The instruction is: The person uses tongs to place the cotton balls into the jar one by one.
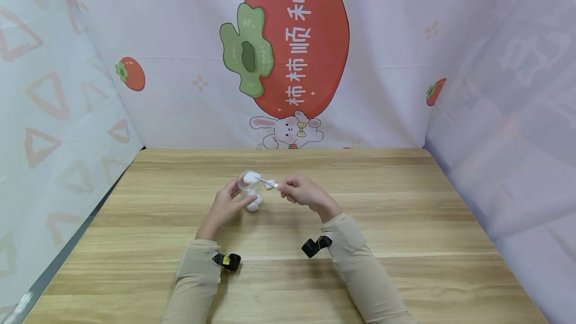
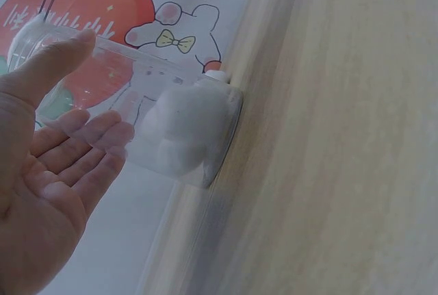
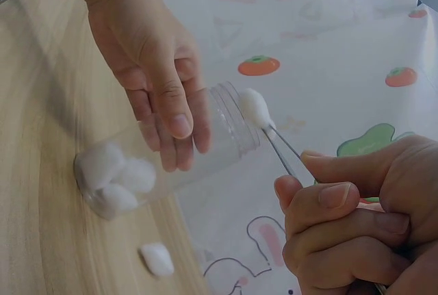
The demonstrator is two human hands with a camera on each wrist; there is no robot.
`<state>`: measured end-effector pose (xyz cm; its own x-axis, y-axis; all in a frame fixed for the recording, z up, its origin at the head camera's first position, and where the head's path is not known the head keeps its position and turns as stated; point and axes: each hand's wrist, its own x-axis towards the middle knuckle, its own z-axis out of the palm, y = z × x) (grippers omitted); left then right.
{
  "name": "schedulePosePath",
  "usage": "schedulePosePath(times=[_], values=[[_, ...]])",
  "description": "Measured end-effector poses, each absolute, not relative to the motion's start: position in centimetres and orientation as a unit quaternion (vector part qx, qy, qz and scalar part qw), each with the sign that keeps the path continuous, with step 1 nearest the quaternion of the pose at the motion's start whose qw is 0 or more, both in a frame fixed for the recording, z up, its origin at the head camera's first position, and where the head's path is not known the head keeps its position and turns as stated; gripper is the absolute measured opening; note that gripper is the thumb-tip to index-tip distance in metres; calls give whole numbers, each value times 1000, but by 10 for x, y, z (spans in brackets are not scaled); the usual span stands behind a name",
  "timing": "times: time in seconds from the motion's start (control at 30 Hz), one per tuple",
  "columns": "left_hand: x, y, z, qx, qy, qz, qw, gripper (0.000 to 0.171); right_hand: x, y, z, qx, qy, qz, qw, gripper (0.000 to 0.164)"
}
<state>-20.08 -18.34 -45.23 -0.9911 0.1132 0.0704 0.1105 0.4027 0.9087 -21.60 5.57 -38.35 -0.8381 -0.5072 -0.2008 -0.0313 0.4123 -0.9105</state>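
Note:
My left hand [image 1: 225,206] steadies a clear plastic jar [image 3: 222,137] that stands upright on the table, thumb on one side and fingers around the other. Several white cotton balls [image 3: 120,175] lie at the jar's bottom. In my right hand [image 1: 303,191] is a pair of metal tweezers [image 3: 279,155], pinched between thumb and fingers. Their tips grip one cotton ball [image 3: 254,108] right at the jar's open mouth. Another cotton ball [image 3: 157,259] sits on the table beside the jar.
The wooden table [image 1: 279,284] reaches back to a white cloth backdrop [image 1: 180,24] printed with persimmons and a rabbit. Cloth walls also flank it left and right. Each sleeve carries a black wrist camera, such as the left one [image 1: 231,262].

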Motion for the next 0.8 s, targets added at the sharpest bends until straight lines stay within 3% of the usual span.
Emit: schedulePosePath(times=[0.8], values=[[-197,-181,-447,56,835,547,15,72,-217,53,-381,-147,805,-514,256,27]])
